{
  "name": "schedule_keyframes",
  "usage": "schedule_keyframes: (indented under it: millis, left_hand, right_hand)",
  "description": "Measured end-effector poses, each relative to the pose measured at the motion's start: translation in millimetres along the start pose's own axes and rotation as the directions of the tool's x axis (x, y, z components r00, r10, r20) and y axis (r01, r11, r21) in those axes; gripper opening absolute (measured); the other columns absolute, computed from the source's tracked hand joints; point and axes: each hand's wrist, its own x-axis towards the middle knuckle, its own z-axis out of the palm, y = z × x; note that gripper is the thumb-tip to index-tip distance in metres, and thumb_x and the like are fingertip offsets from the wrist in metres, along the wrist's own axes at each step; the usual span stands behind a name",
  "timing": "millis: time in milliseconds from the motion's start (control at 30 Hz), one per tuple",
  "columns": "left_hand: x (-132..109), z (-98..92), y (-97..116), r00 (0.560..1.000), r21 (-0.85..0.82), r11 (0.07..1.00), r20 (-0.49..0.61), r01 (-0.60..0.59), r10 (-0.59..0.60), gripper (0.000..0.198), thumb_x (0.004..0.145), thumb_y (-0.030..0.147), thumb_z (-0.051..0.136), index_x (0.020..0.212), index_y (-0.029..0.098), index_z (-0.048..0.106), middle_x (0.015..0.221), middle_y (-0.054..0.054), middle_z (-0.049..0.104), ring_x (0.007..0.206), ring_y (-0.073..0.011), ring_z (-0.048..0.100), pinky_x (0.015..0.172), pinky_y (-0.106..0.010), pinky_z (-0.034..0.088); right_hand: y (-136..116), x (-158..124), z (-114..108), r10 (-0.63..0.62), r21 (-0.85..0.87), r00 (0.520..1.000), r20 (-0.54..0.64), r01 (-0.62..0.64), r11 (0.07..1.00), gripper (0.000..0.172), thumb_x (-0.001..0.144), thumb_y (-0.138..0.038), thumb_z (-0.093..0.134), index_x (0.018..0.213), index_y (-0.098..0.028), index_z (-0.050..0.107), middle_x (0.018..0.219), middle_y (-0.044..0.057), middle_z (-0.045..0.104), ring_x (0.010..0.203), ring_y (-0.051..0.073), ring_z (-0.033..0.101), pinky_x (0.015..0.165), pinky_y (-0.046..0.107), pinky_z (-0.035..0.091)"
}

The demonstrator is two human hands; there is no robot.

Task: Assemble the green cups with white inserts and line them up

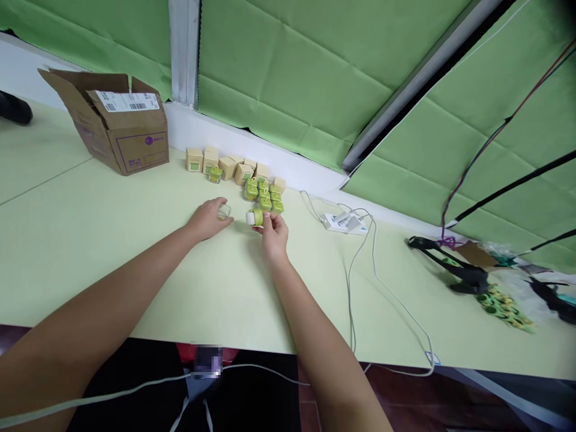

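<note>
My right hand (272,231) pinches a small green bottle with a white end (254,217), held on its side just above the pale green table (81,234). My left hand (207,218) rests on the table with its fingers curled round a small clear cap (224,210). Just beyond my hands stands a cluster of several small green bottles (264,195). Behind them runs a row of several small tan cartons (225,164), with one more green bottle (215,174) among them.
An open cardboard box (123,129) stands at the back left. A white power strip (344,222) with trailing cables lies to the right. Black clamps (454,267) and a green printed strip (504,306) lie at the far right. Green cloth covers the wall.
</note>
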Motion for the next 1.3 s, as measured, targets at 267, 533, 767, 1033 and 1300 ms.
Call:
schedule_keyframes:
  millis: [267, 533, 767, 1033, 1300]
  left_hand:
    - [-14, -10.4, 30, 0.943, -0.094, 0.959, -0.228, -0.267, 0.240, 0.039, 0.094, 0.044, 0.058, 0.123, 0.019, 0.065, 0.128, -0.012, 0.066, 0.114, -0.0257, 0.061, 0.103, -0.040, 0.048]
    - [-22, 5.1, 46, 0.980, -0.392, 0.904, -0.166, -0.171, 0.114, 0.044, 0.081, 0.049, 0.078, 0.113, 0.020, 0.076, 0.108, -0.007, 0.071, 0.089, -0.0187, 0.065, 0.078, -0.030, 0.055]
    - [-24, 1.0, 44, 0.930, -0.189, 0.921, -0.211, -0.340, 0.301, 0.031, 0.082, 0.029, 0.073, 0.113, 0.025, 0.076, 0.102, -0.002, 0.064, 0.088, -0.0165, 0.063, 0.080, -0.031, 0.054]
    - [-32, 1.1, 51, 0.908, -0.095, 0.910, -0.168, -0.403, 0.385, 0.031, 0.086, 0.021, 0.062, 0.114, 0.024, 0.074, 0.105, -0.003, 0.061, 0.090, -0.0165, 0.064, 0.080, -0.030, 0.053]
    - [-31, -0.9, 52, 0.880, -0.018, 0.894, -0.187, -0.447, 0.436, 0.022, 0.085, 0.022, 0.061, 0.104, 0.021, 0.071, 0.100, -0.003, 0.060, 0.084, -0.0162, 0.063, 0.074, -0.030, 0.051]
  right_hand:
    - [8, 0, 7, 0.162, 0.250, 0.983, 0.092, -0.180, 0.951, 0.024, 0.086, -0.042, 0.068, 0.092, -0.020, 0.058, 0.105, 0.007, 0.072, 0.095, 0.020, 0.071, 0.081, 0.036, 0.064]
    - [-1, -9, 12, 0.216, 0.390, 0.949, 0.231, -0.293, 0.873, 0.017, 0.084, -0.024, 0.067, 0.098, -0.023, 0.058, 0.096, 0.000, 0.073, 0.093, 0.015, 0.072, 0.092, 0.031, 0.061]
    - [-12, -14, 12, 0.233, 0.443, 0.893, 0.385, -0.400, 0.802, 0.039, 0.087, -0.040, 0.073, 0.122, -0.026, 0.063, 0.091, 0.000, 0.077, 0.080, 0.015, 0.074, 0.077, 0.026, 0.060]
    - [-14, -21, 14, 0.189, 0.454, 0.887, 0.422, -0.387, 0.802, 0.050, 0.078, -0.037, 0.084, 0.121, -0.024, 0.064, 0.094, 0.001, 0.079, 0.092, 0.019, 0.076, 0.086, 0.030, 0.060]
    - [-21, -21, 13, 0.241, 0.469, 0.850, 0.468, -0.470, 0.748, 0.039, 0.080, -0.031, 0.083, 0.114, -0.022, 0.068, 0.098, 0.001, 0.079, 0.090, 0.017, 0.074, 0.083, 0.028, 0.060]
